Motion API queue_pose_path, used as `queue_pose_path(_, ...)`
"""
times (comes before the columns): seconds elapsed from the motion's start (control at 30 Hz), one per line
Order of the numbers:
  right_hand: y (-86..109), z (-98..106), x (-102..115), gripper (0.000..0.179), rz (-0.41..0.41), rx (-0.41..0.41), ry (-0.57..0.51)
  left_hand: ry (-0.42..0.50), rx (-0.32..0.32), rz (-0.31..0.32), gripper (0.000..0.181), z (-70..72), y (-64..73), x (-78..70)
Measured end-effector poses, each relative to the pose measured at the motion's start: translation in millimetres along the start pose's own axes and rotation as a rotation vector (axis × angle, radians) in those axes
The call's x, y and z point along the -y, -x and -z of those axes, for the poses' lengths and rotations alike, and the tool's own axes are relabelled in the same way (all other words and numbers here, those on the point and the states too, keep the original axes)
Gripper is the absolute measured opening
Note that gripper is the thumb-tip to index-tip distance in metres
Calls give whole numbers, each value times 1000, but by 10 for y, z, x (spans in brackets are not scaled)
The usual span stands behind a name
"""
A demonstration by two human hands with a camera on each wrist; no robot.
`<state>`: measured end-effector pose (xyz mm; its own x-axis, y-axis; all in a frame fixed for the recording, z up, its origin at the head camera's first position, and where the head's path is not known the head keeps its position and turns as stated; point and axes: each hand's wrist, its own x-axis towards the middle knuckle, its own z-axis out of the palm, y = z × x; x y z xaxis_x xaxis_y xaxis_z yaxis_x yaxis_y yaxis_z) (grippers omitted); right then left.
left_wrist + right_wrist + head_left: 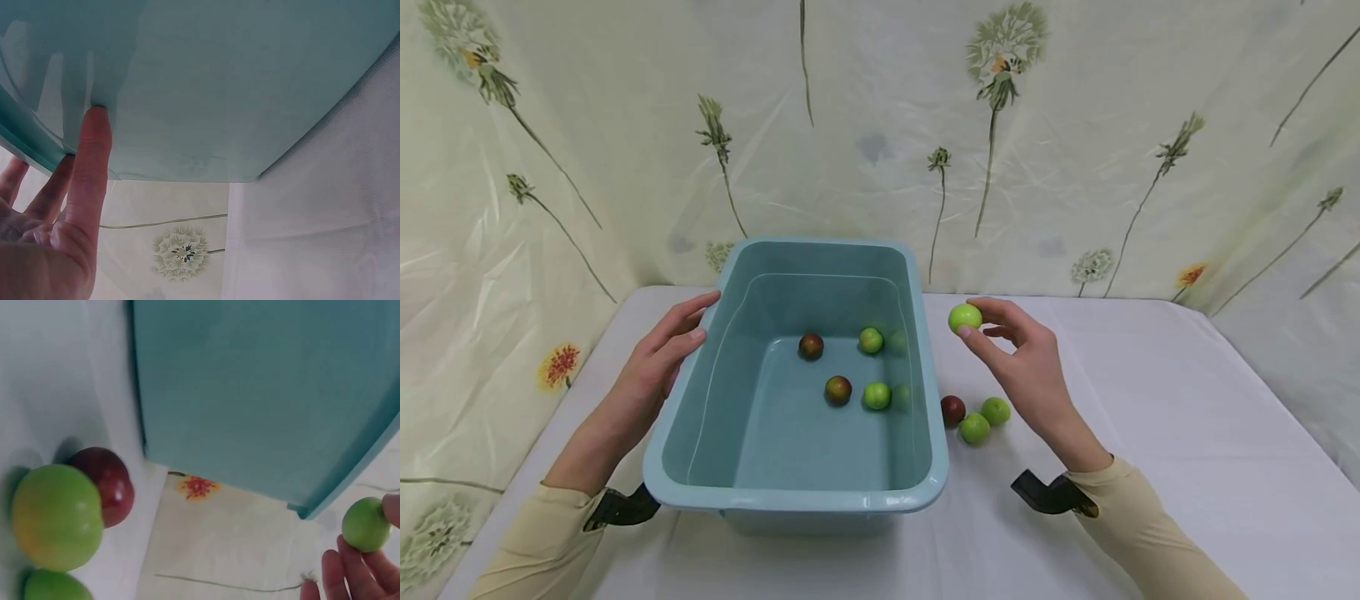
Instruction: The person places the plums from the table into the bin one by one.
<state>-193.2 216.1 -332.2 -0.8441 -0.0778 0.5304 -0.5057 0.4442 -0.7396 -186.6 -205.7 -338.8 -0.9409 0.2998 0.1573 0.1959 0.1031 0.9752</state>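
Note:
My right hand pinches a small round green fruit between thumb and fingers, just right of the blue-green plastic basin. The same green fruit shows at the lower right of the right wrist view. My left hand touches the basin's left side and rim, its fingers nearly straight against the wall. Inside the basin, apart from one another, lie two green fruits and two reddish-brown fruits.
Beside the basin's right wall, a dark red fruit and two green fruits lie close together on the white tablecloth. A flower-printed plastic sheet hangs behind and at the sides.

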Motion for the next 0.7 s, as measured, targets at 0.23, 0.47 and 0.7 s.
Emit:
queue_pose_path(0.23,-81,-102,387,31,69,-45,-65,-3,-6,5,48,3,4,7)
queue_pose_path(0.47,-190,-145,486,32,142,-39,-98,-6,-9,10,48,-1,-3,-1)
queue_pose_path(0.7,-290,-188,658,32,181,26,-76,-15,-13,6,48,-2,-3,5)
